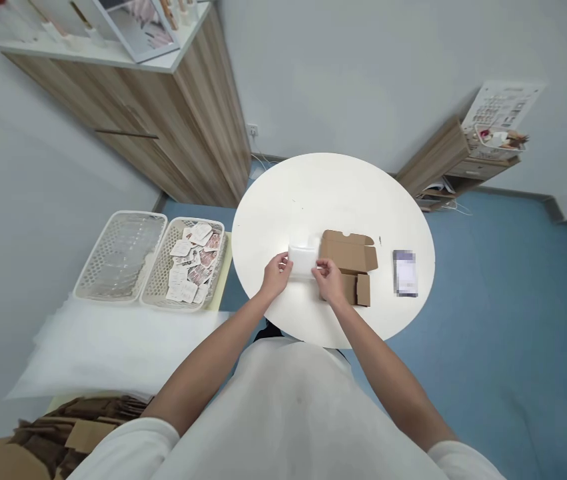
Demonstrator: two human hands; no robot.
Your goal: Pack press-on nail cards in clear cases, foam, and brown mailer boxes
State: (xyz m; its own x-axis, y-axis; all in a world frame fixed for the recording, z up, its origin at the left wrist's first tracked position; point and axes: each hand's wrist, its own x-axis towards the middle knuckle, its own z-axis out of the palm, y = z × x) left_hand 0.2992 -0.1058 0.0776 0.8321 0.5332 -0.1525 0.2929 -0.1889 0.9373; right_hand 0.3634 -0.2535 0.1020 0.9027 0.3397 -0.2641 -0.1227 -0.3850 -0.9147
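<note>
Between my two hands is a small white, partly see-through packet [303, 260], seemingly wrapped in film or foam; what is inside cannot be made out. My left hand [277, 275] pinches its left edge, and my right hand [329, 279] grips its right edge with bent fingers. Just right of the packet, an open brown cardboard box [348, 250] lies on the round white table [323, 180], its lid folded back. My right hand covers part of the box's lower half.
A phone-like item [406, 273], blurred out, lies at the table's right. Left stand a white basket of printed cards [188, 267], a basket of clear plastic pieces [120, 257] and white sheeting [128, 347]. Folded brown cardboard [63, 433] is at lower left; a wooden cabinet [163, 127] stands behind.
</note>
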